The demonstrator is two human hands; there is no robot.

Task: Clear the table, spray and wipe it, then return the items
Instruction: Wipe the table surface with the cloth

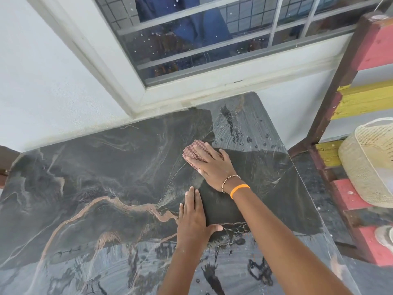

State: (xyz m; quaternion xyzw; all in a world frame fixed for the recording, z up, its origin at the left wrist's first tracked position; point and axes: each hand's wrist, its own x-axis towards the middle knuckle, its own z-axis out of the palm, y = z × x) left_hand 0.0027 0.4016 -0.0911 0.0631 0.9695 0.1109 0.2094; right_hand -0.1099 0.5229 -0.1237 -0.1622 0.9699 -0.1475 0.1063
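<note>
1. No readable text, label, brand, number or sign is shown anywhere in the view.
2. No writing is carried by the dark marbled table (89, 171), the checked cloth (192, 153) or the woven basket (368, 162).

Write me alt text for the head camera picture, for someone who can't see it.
A person's right hand presses a checked cloth flat onto a dark marbled table, while the left hand rests flat on the top nearer the camera. Wet streaks and droplets show beyond the cloth, below a window; a woven basket sits on painted shelves at right.
</note>
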